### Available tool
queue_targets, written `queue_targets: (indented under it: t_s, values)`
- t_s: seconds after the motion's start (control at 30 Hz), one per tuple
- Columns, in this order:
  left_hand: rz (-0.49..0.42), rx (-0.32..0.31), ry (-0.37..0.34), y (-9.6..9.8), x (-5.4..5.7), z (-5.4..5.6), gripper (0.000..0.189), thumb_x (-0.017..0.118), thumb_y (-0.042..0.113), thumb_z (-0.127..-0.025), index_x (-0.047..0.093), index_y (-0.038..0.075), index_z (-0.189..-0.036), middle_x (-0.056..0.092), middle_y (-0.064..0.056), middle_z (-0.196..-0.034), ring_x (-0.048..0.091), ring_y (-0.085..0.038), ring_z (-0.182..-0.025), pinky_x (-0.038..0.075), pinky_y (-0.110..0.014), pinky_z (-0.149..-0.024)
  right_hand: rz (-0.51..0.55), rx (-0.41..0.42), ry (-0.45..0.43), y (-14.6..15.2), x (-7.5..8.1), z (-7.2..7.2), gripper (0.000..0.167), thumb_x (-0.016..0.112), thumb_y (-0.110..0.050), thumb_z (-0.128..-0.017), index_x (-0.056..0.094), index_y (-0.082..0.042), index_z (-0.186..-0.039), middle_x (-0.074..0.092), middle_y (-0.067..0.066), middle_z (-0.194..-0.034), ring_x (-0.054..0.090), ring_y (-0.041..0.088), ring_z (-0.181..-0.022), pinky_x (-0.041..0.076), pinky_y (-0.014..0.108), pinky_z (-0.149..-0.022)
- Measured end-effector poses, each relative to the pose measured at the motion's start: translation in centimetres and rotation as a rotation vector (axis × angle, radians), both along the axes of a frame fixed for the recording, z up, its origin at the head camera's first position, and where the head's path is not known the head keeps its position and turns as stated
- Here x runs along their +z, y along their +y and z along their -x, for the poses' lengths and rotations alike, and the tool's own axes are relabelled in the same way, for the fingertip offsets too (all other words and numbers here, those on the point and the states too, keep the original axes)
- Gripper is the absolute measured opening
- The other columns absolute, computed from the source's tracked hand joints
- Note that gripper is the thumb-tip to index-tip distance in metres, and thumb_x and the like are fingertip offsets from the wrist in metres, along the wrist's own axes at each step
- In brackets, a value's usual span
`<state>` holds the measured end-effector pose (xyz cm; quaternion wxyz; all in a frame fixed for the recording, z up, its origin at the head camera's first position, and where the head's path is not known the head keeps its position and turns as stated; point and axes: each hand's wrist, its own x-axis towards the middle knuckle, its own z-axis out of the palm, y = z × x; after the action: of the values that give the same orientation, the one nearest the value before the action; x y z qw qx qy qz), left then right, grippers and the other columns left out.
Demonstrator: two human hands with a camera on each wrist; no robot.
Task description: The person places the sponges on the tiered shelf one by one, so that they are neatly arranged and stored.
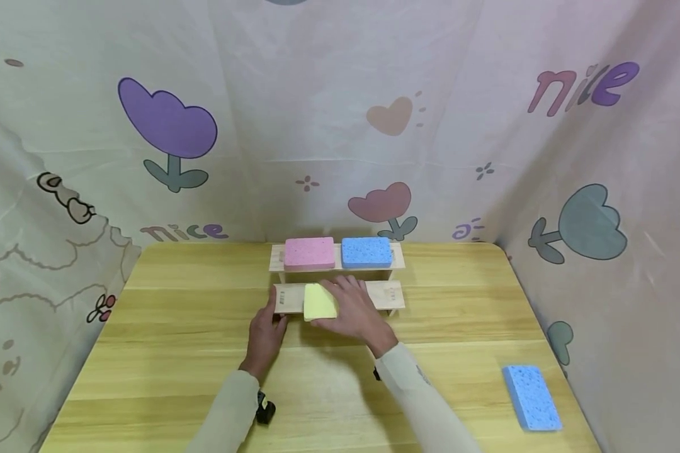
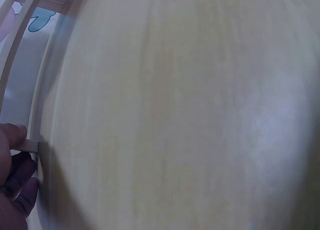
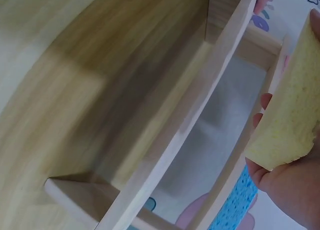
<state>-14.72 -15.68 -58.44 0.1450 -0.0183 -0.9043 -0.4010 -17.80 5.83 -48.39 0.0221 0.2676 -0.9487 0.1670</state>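
Note:
A small two-tier wooden rack (image 1: 381,292) stands against the back of the table. My left hand (image 1: 265,340) pinches the left end of its lower board; in the left wrist view the thumb lies above the wood (image 2: 27,145) and the fingers curl beneath. Over that lower board, my right hand (image 1: 354,307) grips a yellow sponge (image 1: 320,302) from its right side. In the right wrist view the sponge (image 3: 287,108) sits between thumb and fingers. On the upper tier lie a pink sponge (image 1: 309,253) and, to its right, a blue sponge (image 1: 366,252).
Another blue sponge (image 1: 532,398) lies near the table's right edge. A patterned cloth (image 1: 294,126) hangs behind the table (image 1: 175,352) and along both sides. Black wrist gear (image 1: 265,409) shows at the left sleeve.

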Motion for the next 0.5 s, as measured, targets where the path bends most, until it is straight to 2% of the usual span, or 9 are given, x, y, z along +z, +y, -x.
queue_targets:
  t_s: [0.5]
  values:
    - [0.007,-0.01,0.02,0.0,-0.2,0.1,0.08,0.07,0.002,-0.083,0.026,0.009,-0.15,0.063,-0.019,-0.093,0.062,-0.03,-0.086,0.054,-0.04,-0.074,-0.038,-0.004,-0.045,-2.4,-0.6,0.9,0.085,0.072,-0.062,-0.071,0.044,-0.022,-0.141,0.053,0.002,-0.136,0.047,0.021,-0.12,0.038,0.037,-0.094]
